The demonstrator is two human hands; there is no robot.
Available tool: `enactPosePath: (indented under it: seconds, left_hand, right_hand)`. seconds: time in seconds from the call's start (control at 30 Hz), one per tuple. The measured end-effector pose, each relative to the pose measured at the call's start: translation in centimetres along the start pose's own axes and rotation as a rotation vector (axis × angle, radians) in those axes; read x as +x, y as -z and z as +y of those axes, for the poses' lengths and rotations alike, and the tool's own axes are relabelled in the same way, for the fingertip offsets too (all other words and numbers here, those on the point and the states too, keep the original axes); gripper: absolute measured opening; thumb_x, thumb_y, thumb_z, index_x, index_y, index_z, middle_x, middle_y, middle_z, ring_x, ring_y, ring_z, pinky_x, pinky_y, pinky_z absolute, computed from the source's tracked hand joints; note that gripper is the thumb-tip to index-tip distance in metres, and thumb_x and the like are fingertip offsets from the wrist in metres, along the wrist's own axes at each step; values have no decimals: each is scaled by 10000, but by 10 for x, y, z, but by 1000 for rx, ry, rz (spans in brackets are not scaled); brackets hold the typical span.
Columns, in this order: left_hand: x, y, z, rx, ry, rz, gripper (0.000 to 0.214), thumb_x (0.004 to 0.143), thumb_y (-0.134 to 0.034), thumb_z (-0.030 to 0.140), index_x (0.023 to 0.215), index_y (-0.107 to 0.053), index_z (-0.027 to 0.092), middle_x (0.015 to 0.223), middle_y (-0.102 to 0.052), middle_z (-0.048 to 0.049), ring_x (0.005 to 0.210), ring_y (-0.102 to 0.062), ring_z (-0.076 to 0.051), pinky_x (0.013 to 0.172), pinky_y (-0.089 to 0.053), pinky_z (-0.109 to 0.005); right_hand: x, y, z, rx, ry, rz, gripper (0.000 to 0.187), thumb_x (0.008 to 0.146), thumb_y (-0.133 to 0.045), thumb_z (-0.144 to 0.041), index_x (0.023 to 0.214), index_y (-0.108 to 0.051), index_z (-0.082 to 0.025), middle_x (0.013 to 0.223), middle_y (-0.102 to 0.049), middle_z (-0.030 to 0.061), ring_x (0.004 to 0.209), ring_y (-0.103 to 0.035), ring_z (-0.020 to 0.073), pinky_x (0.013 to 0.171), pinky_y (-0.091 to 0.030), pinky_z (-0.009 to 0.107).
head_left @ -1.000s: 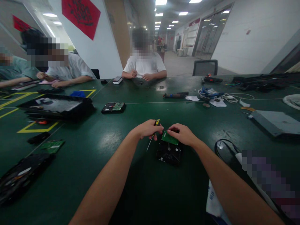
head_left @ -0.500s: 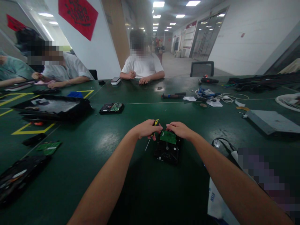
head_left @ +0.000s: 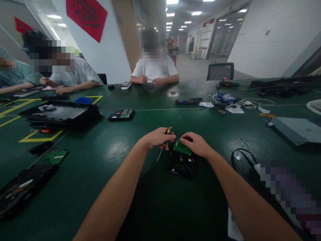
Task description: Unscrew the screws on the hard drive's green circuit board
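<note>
A black hard drive (head_left: 181,165) lies on the table in front of me, with a green circuit board (head_left: 182,148) over its far end. Closed round a screwdriver (head_left: 169,130) with a black and yellow handle, my left hand (head_left: 158,138) is just left of the board. The screwdriver's shaft slants down to the left, its tip beside the drive. My right hand (head_left: 197,144) has its thumb and fingers pinched on the board's far right part; the fingertips are partly hidden. Whether the board is fully separate from the drive I cannot tell.
Another hard drive (head_left: 121,114) lies farther off, left of centre. Black casings (head_left: 60,113) and a loose green board (head_left: 56,156) are on the left. A grey metal box (head_left: 298,130), cables (head_left: 240,159) and tools (head_left: 188,101) lie to the right and beyond. A person (head_left: 154,72) sits opposite.
My right hand's thumb now reaches farther over the circuit board. The left hand keeps the screwdriver. The view has shifted slightly, and the person opposite has brought their hands closer together.
</note>
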State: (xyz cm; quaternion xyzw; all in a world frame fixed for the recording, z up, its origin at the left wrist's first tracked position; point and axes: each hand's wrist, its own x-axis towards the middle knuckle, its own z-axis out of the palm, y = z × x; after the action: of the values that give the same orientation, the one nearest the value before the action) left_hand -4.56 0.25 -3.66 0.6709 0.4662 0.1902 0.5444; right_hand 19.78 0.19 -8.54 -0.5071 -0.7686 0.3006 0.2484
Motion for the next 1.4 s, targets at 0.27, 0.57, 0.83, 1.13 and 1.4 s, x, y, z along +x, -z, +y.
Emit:
enactPosePath:
  seconds: [0.27, 0.57, 0.83, 1.13, 1.4]
  left_hand:
    - [-1, 0, 3, -4, 18, 0, 286, 942, -646, 368, 1108, -673, 137, 1096, -745, -125, 599, -699, -127, 438, -426, -219]
    - [-2, 0, 2, -14, -7, 13, 260, 928, -678, 382, 1059, -682, 157, 1067, -758, -105, 582, -700, -132, 419, -418, -214]
    - [1, 11, 4, -205, -196, 411, 159, 965, -680, 303, 992, -612, 161, 931, -701, -61, 684, -718, -136, 539, -502, -226]
    - [4, 5, 13, -389, -461, 588, 245, 923, -749, 325, 1057, -621, 164, 938, -666, -33, 838, -747, -176, 695, -595, -279]
    - [9, -10, 17, -373, -441, 516, 256, 916, -739, 287, 1108, -637, 152, 955, -698, -54, 869, -747, -183, 739, -622, -312]
  right_hand:
    - [-8, 2, -4, -106, 51, -5, 307, 922, -731, -448, 1111, -749, -207, 1109, -732, 92, 989, -656, 239, 845, -510, 390]
    - [-8, 2, -4, -109, 41, -23, 309, 900, -761, -435, 1124, -761, -221, 1113, -727, 91, 992, -657, 247, 847, -504, 396]
    - [-9, -1, -4, -91, 63, -3, 311, 902, -769, -452, 1109, -740, -222, 1116, -717, 91, 992, -649, 242, 860, -502, 406]
    - [-9, -3, -2, -83, 62, 5, 308, 914, -757, -443, 1112, -732, -209, 1112, -714, 93, 998, -642, 245, 869, -499, 408]
    - [-10, -3, -4, -54, 65, 18, 274, 906, -771, -420, 1093, -735, -223, 1107, -718, 88, 990, -644, 240, 866, -502, 400]
